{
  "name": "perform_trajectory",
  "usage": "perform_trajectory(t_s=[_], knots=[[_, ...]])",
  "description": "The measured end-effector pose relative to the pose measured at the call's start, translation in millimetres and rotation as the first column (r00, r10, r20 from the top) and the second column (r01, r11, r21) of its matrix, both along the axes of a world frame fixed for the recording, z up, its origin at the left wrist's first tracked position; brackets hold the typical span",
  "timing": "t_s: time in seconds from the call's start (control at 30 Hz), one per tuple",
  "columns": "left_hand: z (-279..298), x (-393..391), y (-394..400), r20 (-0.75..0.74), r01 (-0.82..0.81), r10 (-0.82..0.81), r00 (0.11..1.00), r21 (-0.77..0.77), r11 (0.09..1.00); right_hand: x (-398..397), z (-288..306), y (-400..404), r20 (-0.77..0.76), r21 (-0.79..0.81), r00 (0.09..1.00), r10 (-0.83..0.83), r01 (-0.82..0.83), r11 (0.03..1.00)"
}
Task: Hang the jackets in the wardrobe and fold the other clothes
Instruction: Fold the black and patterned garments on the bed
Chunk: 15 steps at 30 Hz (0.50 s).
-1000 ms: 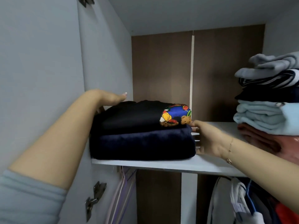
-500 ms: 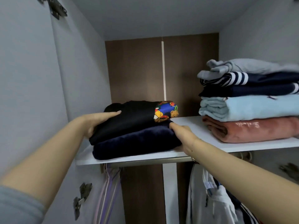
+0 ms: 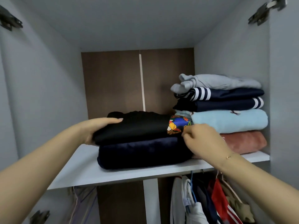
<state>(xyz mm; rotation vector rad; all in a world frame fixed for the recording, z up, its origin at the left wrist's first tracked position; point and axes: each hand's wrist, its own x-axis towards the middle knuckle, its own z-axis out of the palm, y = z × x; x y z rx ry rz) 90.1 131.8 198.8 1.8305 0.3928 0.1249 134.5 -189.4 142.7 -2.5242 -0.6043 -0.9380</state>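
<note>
Shelf [image 3: 84,168] is carrying black folded garment [image 3: 137,126] stacked on navy folded garment [image 3: 142,152]. Left hand [image 3: 97,128] is cupping the black garment's left edge, fingers over its top; right hand [image 3: 203,139] is pinching its right edge beside folded pile [image 3: 226,110].

Door hinges [image 3: 265,12] — thin bracelet [image 3: 229,157]

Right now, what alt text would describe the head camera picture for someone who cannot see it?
Two bare hands steady a folded black garment lying on a folded navy one on a white wardrobe shelf: the left hand holds its left end, the right hand touches its right end. A taller stack of folded clothes stands beside it.
</note>
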Motion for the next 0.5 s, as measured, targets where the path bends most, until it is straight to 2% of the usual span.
perform_trajectory(t_s=[0.03, 0.07, 0.13, 0.2, 0.27, 0.3, 0.37, 0.4, 0.5], knots=[[2, 1, 2, 0.013, -0.015, 0.016, 1.0, -0.003, 1.0, -5, 13, -7, 0.13, 0.014, 0.991, -0.03, 0.028, 0.999], [3, 2, 3, 0.029, -0.034, 0.034, 0.999, -0.013, 0.999, -9, 29, -9, 0.221, 0.061, 0.975, 0.003, -0.017, 0.998], [4, 4, 1, 0.057, -0.06, 0.062, 0.996, -0.035, 0.998, -7, 61, 2, 0.264, 0.095, 0.944, 0.196, -0.228, 0.969], [4, 5, -2, 0.066, -0.066, 0.069, 0.995, -0.048, 0.997, 6, 90, 29, 0.116, -0.075, 0.926, 0.36, -0.354, 0.932], [4, 3, -4, 0.057, -0.057, 0.061, 0.996, -0.067, 0.996, 26, 102, 64, -0.123, -0.318, 0.932, 0.34, -0.362, 0.876], [4, 1, -4, 0.05, -0.052, 0.056, 0.997, -0.079, 0.996, 36, 99, 80, -0.268, -0.366, 0.916, 0.297, -0.382, 0.849], [0, -2, -3, 0.043, -0.071, 0.076, 0.996, -0.096, 0.993, 56, 80, 103, -0.523, -0.284, 0.807, 0.273, -0.467, 0.837], [-3, -2, -2, 0.044, -0.085, 0.09, 0.995, -0.099, 0.991, 64, 68, 110, -0.582, -0.209, 0.754, 0.304, -0.5, 0.84], [-18, -5, -1, 0.054, -0.084, 0.094, 0.994, -0.173, 0.981, 72, 51, 117, -0.589, -0.144, 0.735, 0.335, -0.504, 0.852]])
